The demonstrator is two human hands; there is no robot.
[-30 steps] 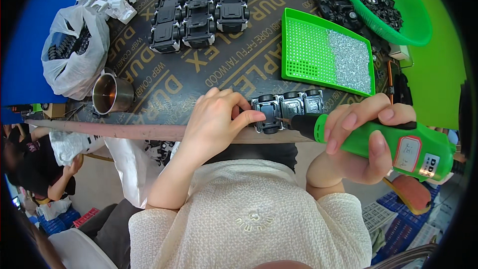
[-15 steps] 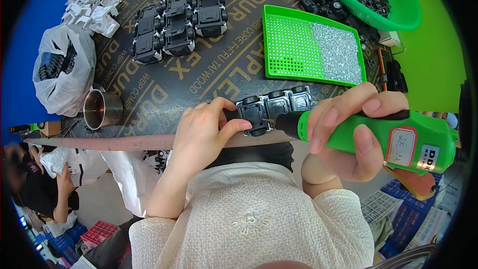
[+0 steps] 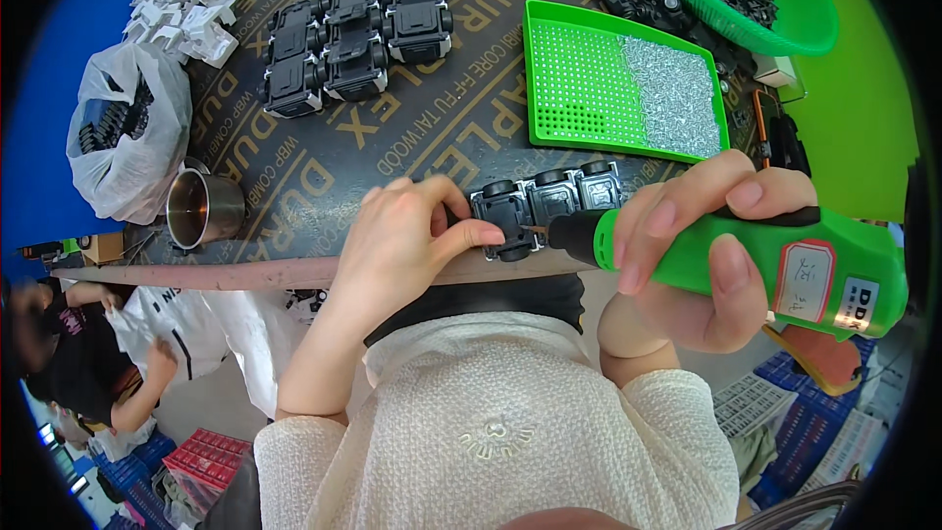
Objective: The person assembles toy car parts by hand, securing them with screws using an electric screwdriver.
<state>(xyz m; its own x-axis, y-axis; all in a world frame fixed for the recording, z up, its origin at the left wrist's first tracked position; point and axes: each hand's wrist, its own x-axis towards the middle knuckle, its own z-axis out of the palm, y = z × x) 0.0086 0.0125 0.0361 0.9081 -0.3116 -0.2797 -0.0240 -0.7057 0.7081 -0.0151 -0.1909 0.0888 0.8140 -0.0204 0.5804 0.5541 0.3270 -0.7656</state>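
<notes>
At the table's near edge, a black toy car (image 3: 507,220) lies wheels up, its underside facing me. My left hand (image 3: 402,231) pinches its left end between thumb and fingers. In my right hand (image 3: 711,245) is a green electric screwdriver (image 3: 844,280), fingers wrapped round its body. Its bit reaches the right side of the held car; whether it sits on a screw is too small to tell. Two more toy cars, one of them a black car with a pale rim (image 3: 555,198), stand in a row just right of the held one.
A green perforated tray (image 3: 579,69) of silver screws (image 3: 677,93) lies beyond the cars. Assembled toy cars (image 3: 358,34), white car bodies (image 3: 201,25), a plastic bag (image 3: 128,177) of black parts and a metal cup (image 3: 204,208) are leftward. A green basket (image 3: 805,25) stands far right.
My hands, the screwdriver and the held car keep nearly the same arrangement, with the view slightly shifted. At the left, another person's hands have moved with white material.
</notes>
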